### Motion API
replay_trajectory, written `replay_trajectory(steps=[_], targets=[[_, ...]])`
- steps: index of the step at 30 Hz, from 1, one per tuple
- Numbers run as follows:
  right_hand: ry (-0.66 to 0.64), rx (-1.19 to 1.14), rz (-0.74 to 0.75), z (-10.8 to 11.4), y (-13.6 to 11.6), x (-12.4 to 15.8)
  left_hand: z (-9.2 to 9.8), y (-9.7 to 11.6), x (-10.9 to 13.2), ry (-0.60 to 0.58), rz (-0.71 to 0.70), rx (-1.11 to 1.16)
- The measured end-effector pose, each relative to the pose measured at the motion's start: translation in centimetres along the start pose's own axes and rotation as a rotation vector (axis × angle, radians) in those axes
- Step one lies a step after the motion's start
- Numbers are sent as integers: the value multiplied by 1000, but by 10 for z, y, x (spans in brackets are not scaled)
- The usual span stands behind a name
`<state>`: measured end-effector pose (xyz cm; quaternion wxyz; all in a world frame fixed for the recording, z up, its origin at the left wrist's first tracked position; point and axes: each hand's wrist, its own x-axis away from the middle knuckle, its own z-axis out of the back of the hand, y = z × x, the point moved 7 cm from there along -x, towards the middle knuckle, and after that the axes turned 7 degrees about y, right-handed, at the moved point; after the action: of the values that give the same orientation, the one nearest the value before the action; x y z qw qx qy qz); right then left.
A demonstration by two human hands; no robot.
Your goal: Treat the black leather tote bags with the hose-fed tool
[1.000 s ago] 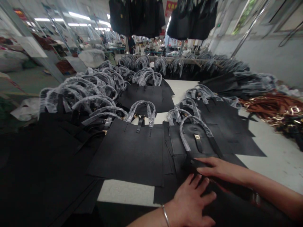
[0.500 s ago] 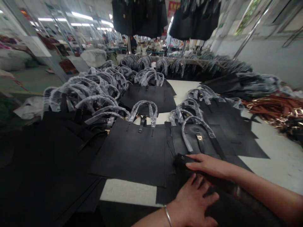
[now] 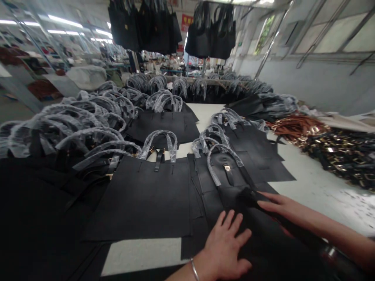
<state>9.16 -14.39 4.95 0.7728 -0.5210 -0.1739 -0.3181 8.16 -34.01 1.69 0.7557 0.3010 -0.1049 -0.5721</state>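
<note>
Our right hand (image 3: 281, 208): closed around one dark tool (image 3: 303, 234), axis ten-to-four; our left hand (image 3: 225, 248): fingers spread on black panel (image 3: 263, 249), tool-tip towards one o'clock.

Bag panels (image 3: 143, 203) are plain black, piled straps (image 3: 288, 128) reddish-brown, the bracelet (image 3: 193, 269) silver, the buckle (image 3: 227, 168) gold.

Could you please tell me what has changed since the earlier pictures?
The view turned right. The right hand, still gripping the dark object, moved left, then farther right over the black panel. The left hand stays spread; the bags lie unchanged.
</note>
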Motion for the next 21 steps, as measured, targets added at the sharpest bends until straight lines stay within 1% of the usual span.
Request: replay_trajectory(steps=[2,4,6,8,10,13,14,15,16,19,21], targets=[[-20,-34,-13,-4,18,3,0,1,-1,-2,3,13],[-20,-55,-18,-8,24,1,0,2,-2,-7,7,19],[-23,-69,-23,-10,21,-4,0,3,-3,-14,15,18],[-27,-71,-2,-13,13,-11,-1,4,-4,-21,23,13],[34,-52,69,-14,1,-18,-2,5,-4,-28,28,5],[204,-8,218,-11,-13,-21,-2,7,-3,-40,28,-16],[233,-2,246,-11,-15,-20,-3,7,-3,-42,27,-22],[226,-1,252,-14,-15,-17,-3,7,-2,-41,25,-25],[188,-4,238,-18,-13,-14,-3,7,-2,-38,23,-25],[9,16,165,-38,-10,-3,-3,7,-2,-20,20,-9],[-48,85,144,-50,-17,4,-3,5,-3,-10,26,3]])
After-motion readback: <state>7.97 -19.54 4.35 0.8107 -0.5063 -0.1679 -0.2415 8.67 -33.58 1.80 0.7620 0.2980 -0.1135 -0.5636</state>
